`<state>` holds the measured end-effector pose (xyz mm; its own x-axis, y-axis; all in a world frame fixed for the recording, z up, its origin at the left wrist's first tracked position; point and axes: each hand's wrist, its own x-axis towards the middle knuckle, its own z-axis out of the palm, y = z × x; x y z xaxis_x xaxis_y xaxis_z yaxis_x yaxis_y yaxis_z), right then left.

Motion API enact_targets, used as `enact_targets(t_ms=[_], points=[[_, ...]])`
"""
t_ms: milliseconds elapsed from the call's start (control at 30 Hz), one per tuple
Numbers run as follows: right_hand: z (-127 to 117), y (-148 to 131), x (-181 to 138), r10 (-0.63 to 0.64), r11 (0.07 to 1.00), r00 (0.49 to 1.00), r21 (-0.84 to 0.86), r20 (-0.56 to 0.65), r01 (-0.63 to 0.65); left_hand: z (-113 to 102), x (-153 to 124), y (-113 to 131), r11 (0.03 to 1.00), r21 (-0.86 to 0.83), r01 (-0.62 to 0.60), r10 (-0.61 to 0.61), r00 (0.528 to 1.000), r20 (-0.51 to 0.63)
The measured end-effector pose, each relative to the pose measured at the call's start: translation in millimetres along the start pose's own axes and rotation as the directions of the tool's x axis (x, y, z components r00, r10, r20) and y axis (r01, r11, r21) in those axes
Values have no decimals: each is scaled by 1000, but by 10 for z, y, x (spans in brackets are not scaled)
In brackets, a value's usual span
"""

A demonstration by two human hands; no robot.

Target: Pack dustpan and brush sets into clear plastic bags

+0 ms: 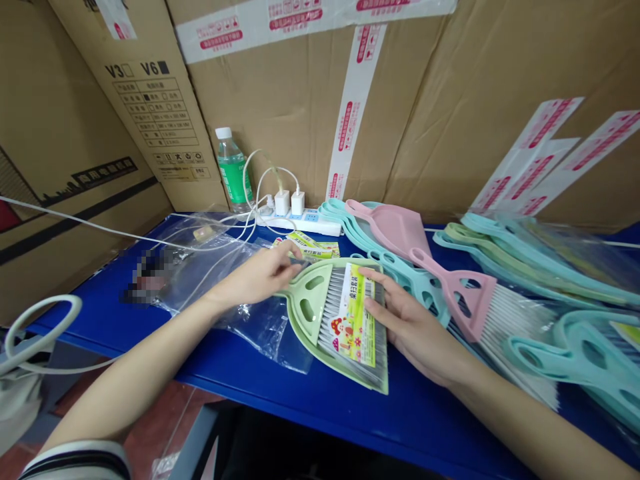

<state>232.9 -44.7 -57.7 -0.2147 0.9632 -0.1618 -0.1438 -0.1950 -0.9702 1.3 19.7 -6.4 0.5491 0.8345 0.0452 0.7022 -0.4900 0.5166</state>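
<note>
My left hand (265, 272) is closed around the handle end of a light green dustpan (295, 333), with a matching green hand brush (308, 303) lying in it. The brush has grey bristles, and a yellow-green printed label card (356, 317) lies over them. My right hand (407, 323) pinches the card's right edge, thumb and fingers against it beside the bristles. Its other fingers are partly hidden. Under and left of the dustpan lies a clear plastic bag (270, 337). More printed label cards (315, 248) rest just behind the dustpan.
To the right lie a pink dustpan (397, 228), a pink brush (467, 300) and stacked turquoise dustpans (575, 343). Bagged sets (530, 267) lie behind. A power strip (315, 221) with chargers, loose white cables and a water bottle (233, 170) stand before cardboard boxes (300, 100) on the blue table (240, 383).
</note>
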Motion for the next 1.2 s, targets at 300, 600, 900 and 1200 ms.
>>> enact_targets(t_ms=[300, 600, 900, 1200], points=[[-34, -9, 9, -23, 1000, 999, 17, -35, 24, -338, -7, -145, 536, 724, 433, -489, 859, -152], [-24, -18, -3, -45, 998, 999, -36, -11, 44, -327, 21, -141, 686, 641, 344, -476, 878, 39], [-25, -57, -15, -31, 998, 999, -47, -26, 30, -295, -8, -227, 940, 225, 255, -300, 934, 195], [-52, -26, -4, 3, 998, 999, -58, -42, -5, -293, -7, -195, 959, 167, 229, -268, 925, 270]])
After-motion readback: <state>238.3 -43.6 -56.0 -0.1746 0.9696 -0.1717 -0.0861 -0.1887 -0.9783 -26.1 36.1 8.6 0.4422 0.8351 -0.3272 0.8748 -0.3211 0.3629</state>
